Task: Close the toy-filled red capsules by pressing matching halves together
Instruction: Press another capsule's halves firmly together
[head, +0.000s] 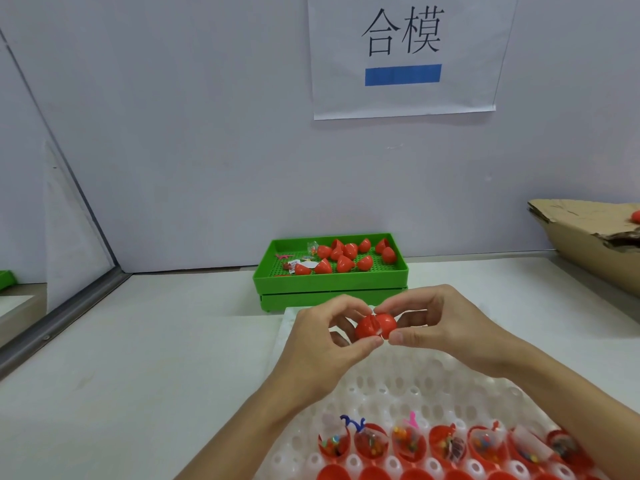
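My left hand (329, 336) and my right hand (440, 323) hold one red capsule (375, 326) between them above the white holder tray (374, 386). The two halves meet at a seam with a thin gap and a bit of clear wrap showing at it. The left fingers pinch the left half, the right fingers the right half. Along the near edge of the tray stands a row of open red capsule halves filled with toys (408, 443). More red halves (440, 474) lie in the row below.
A green tray (330, 287) behind the hands holds several loose red capsule halves (346, 261) and a few toy packets. A torn cardboard box (585, 247) sits at the right. A paper sign (403, 53) hangs on the wall. A metal rail runs along the left.
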A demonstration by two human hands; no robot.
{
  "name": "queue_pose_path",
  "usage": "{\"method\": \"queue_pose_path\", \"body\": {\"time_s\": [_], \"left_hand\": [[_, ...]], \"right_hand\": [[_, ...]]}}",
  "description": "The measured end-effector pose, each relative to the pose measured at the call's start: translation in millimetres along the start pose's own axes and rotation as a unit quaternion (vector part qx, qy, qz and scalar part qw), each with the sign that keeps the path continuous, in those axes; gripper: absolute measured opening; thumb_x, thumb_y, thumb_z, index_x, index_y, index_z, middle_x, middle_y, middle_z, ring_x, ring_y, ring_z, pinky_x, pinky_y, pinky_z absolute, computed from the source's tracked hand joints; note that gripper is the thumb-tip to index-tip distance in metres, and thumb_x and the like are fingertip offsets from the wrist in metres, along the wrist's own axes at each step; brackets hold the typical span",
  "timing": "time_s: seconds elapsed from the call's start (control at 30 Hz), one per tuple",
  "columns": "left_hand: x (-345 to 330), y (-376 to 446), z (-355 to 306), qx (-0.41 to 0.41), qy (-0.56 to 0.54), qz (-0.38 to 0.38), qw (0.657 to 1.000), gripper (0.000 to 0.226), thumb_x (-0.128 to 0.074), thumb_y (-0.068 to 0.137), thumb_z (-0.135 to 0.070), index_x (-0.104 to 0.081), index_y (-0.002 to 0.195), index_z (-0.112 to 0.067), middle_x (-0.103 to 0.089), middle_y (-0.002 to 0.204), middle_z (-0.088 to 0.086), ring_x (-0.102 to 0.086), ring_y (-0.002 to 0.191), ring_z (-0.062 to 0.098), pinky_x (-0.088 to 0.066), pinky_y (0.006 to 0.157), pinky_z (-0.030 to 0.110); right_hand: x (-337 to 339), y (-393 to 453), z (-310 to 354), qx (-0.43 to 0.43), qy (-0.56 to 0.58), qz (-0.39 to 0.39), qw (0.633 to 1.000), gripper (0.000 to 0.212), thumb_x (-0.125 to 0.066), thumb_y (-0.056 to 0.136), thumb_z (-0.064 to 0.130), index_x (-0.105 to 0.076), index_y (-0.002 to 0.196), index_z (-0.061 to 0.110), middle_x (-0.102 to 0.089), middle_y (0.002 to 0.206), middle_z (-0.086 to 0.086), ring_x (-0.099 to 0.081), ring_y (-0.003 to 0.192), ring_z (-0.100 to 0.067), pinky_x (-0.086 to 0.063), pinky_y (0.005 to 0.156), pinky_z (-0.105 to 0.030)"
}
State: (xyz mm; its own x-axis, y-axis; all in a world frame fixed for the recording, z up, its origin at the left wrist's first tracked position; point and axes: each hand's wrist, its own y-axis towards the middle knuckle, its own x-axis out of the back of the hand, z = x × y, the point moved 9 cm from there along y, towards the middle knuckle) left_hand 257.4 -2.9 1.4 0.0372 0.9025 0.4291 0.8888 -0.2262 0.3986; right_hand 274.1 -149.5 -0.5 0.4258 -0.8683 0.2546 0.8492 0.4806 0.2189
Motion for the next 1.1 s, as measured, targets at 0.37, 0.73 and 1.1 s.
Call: {"method": "queue_pose_path", "body": {"time_s": [0.37,0.73,1.1], "left_hand": [[-2.9,-2.0,-8.4,-0.039,0.006,0.015,0.999,0.021,-0.079,0.079,-0.013,-0.071,0.093,-0.027,-0.068,0.085,-0.010,-0.062,0.074,0.011,-0.057,0.063,0.029],[-3.0,-3.3,-11.1,-0.072,0.037,0.000,0.997,0.021,-0.077,0.080,-0.014,-0.068,0.095,-0.025,-0.069,0.086,-0.012,-0.065,0.075,0.012,-0.054,0.063,0.018],[-7.1,-3.1,-12.8,-0.085,0.062,0.018,0.994,0.015,-0.071,0.085,-0.015,-0.066,0.094,-0.025,-0.064,0.087,-0.015,-0.062,0.080,0.013,-0.055,0.064,0.020]], "right_hand": [[1.1,1.4,-5.6,-0.009,0.014,-0.015,1.000,0.026,-0.083,0.074,0.012,-0.075,0.099,0.012,-0.077,0.097,-0.010,-0.075,0.090,-0.029,-0.058,0.080,-0.027],[3.2,1.7,-7.0,-0.015,0.019,-0.027,0.999,0.025,-0.083,0.075,0.010,-0.075,0.099,0.008,-0.078,0.095,-0.011,-0.075,0.090,-0.028,-0.058,0.079,-0.025],[2.0,1.5,-4.4,-0.014,0.020,-0.027,0.999,0.025,-0.085,0.072,0.012,-0.076,0.096,0.012,-0.078,0.095,-0.011,-0.075,0.089,-0.028,-0.059,0.080,-0.028]]}}
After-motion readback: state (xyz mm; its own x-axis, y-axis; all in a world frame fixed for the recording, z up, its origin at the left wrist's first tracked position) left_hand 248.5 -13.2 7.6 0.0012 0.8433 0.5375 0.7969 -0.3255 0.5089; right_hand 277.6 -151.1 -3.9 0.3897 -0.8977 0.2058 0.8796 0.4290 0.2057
